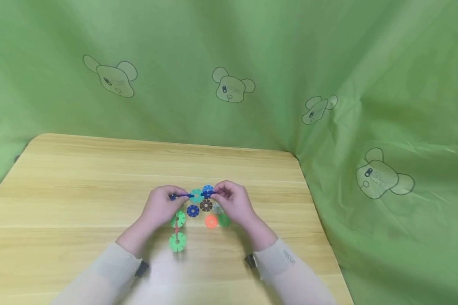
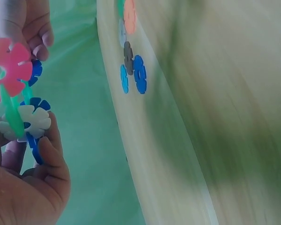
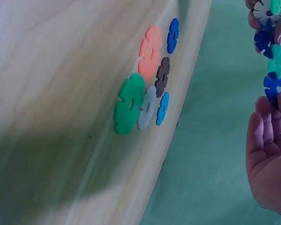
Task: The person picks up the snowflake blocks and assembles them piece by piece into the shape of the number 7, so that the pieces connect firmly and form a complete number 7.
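Between both hands hangs a joined chain of slotted snowflake discs. My left hand point(image 1: 164, 206) grips it by a dark blue disc beside a white disc point(image 2: 36, 123). A pink disc point(image 2: 15, 70) and light green discs point(image 1: 177, 242) hang from that side. A teal disc point(image 1: 195, 196) spans the middle, edge-on in the right wrist view. My right hand point(image 1: 234, 204) pinches another dark blue disc point(image 3: 275, 84) between thumb and fingers, against the teal disc's edge. How deep the slots sit in each other, I cannot tell.
Under the hands, loose discs lie on the wooden table point(image 1: 80, 190): orange point(image 1: 211, 221), green point(image 3: 129, 105), grey point(image 3: 147, 108), brown point(image 1: 206, 205), dark blue point(image 1: 192, 211) and light blue point(image 3: 162, 108). A green curtain point(image 1: 175, 106) with bear prints stands behind and to the right.
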The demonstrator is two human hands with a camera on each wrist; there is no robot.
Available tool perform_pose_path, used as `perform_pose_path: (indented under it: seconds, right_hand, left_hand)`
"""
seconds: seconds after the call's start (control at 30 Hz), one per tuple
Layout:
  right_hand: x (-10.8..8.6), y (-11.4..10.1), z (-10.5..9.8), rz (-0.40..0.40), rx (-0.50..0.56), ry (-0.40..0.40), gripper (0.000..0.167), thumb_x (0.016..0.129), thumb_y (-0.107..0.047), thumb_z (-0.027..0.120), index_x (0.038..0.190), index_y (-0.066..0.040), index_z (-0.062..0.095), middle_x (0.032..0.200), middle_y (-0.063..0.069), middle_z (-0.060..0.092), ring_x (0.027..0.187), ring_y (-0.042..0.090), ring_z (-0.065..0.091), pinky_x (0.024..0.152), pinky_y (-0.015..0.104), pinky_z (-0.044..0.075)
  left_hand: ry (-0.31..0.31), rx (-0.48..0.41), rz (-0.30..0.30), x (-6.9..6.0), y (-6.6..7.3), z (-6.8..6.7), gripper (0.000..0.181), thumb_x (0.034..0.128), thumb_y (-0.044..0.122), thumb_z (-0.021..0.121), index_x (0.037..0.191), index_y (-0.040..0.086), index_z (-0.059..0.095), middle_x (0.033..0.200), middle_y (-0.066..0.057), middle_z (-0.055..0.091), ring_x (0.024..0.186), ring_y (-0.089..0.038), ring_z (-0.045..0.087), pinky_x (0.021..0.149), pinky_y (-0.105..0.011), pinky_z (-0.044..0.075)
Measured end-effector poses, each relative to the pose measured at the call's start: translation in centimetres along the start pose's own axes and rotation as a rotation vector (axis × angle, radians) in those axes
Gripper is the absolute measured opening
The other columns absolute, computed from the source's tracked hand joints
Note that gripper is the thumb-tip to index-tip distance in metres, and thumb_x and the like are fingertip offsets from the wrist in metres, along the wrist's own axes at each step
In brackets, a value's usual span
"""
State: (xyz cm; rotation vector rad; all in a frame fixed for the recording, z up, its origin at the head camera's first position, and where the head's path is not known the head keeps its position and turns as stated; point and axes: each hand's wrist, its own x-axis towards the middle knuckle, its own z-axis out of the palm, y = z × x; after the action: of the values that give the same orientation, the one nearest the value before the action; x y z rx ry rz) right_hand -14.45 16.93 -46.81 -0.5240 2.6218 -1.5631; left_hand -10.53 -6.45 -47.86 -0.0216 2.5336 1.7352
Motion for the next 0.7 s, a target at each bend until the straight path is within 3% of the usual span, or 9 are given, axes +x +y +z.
perform_pose_path:
  seconds: [0.2,0.47,0.7]
  right_hand:
    - [-0.5,0.1,0.1,-0.005,0.03,0.023,0.011,0.089,0.005,0.08,0.097,-0.001,0.074,0.09,0.007,0.075,0.08,0.018,0.069,0.075,0.025,0.062]
    - [-1.0,0.6,0.3,-0.037,0.083,0.062,0.011,0.088,0.008,0.079,0.097,0.003,0.075,0.09,0.015,0.075,0.082,0.024,0.072,0.077,0.026,0.063]
    - [-1.2,0.8,0.4,-0.057,0.1,0.062,0.011,0.088,0.011,0.078,0.096,0.004,0.075,0.089,0.018,0.075,0.08,0.027,0.072,0.074,0.024,0.063]
  left_hand:
    - [0.033,0.007,0.031,-0.1,0.1,0.3,0.011,0.0962,0.007,0.075,0.106,0.003,0.078,0.12,-0.018,0.075,0.063,-0.014,0.06,0.051,-0.022,0.051]
    - [0.041,0.002,0.037,-0.6,0.8,0.9,0.012,0.0957,0.007,0.076,0.106,0.002,0.078,0.101,-0.013,0.078,0.051,-0.012,0.051,0.043,-0.019,0.043]
    - [0.044,0.039,0.068,-0.7,1.0,1.2,0.011,0.0967,0.008,0.076,0.106,0.002,0.078,0.102,-0.013,0.078,0.053,-0.012,0.053,0.049,-0.022,0.049]
